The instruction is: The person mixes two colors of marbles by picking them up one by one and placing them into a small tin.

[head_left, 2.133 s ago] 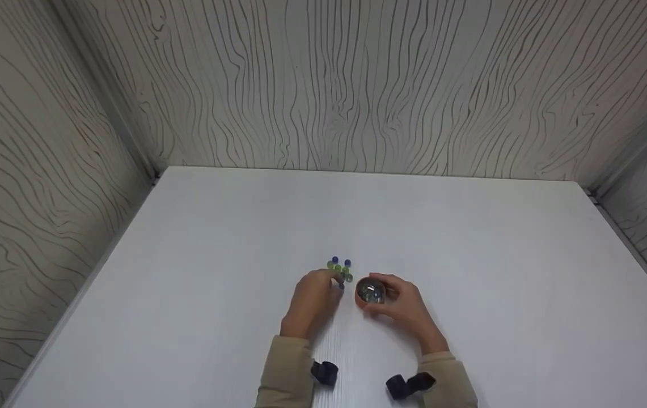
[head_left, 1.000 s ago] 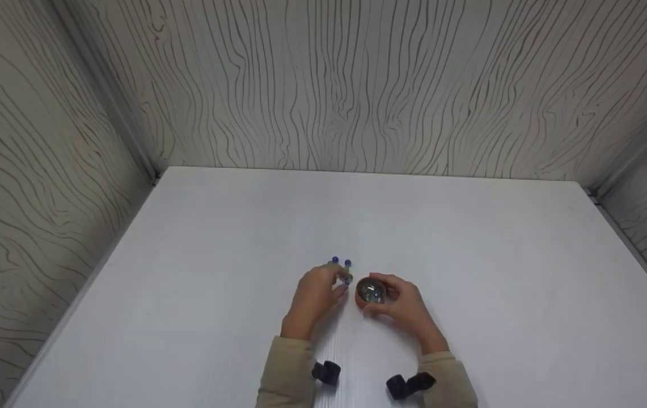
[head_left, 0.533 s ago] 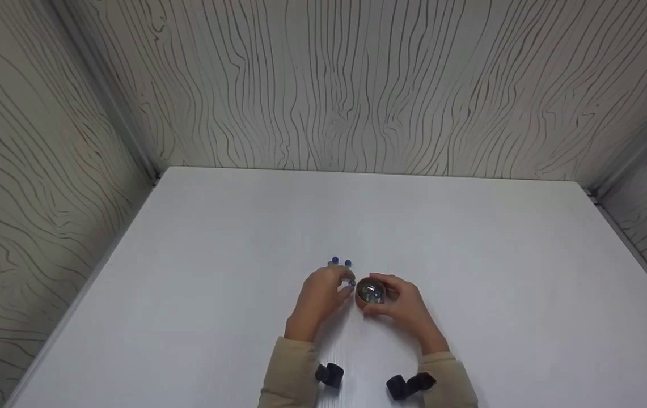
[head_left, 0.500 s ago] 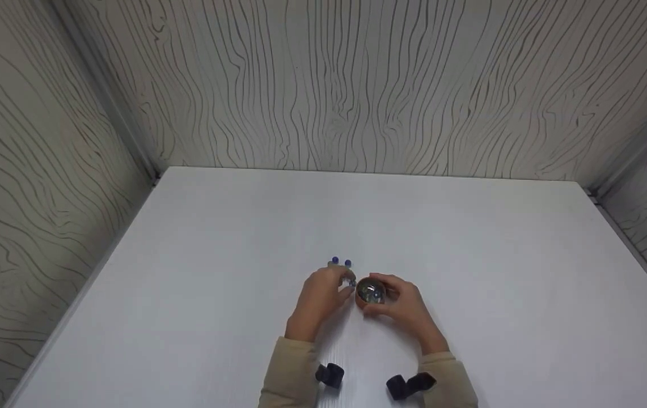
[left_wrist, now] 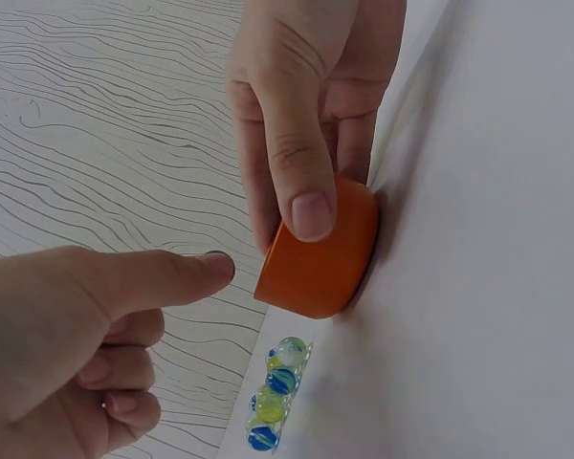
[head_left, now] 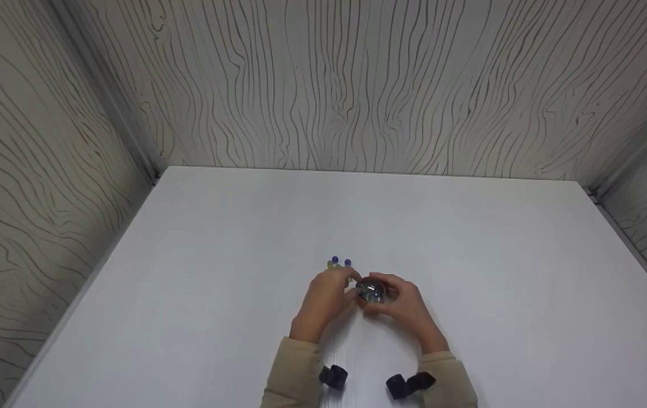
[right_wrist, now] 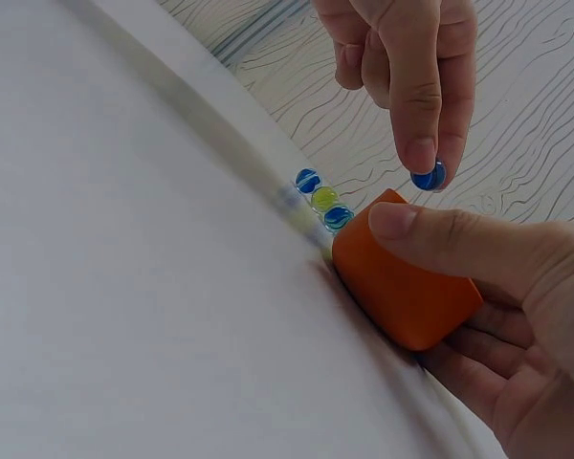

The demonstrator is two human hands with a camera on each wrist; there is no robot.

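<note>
In the head view my left hand (head_left: 326, 297) is at the left rim of a small orange cup (right_wrist: 407, 277). A blue marble (right_wrist: 428, 176) is pinched between its thumb and finger, just above the cup's opening in the right wrist view. My right hand (head_left: 405, 303) grips the cup from the right, thumb on the near side and fingers round the far side. The cup's inside (head_left: 372, 290) looks dark and shiny from above. Beside the cup lie several blue, yellow-green and clear glass marbles (left_wrist: 271, 402), partly hidden by my left hand in the head view.
A white table (head_left: 470, 238) stretches round both hands. Panels with a wood-grain pattern (head_left: 323, 85) stand along its back and sides. Small black camera mounts (head_left: 337, 377) sit at the cuffs of the beige sleeves (head_left: 294, 374).
My left hand has moved right from among the marbles to the cup's rim, carrying the blue marble. The right hand and cup have stayed in place.
</note>
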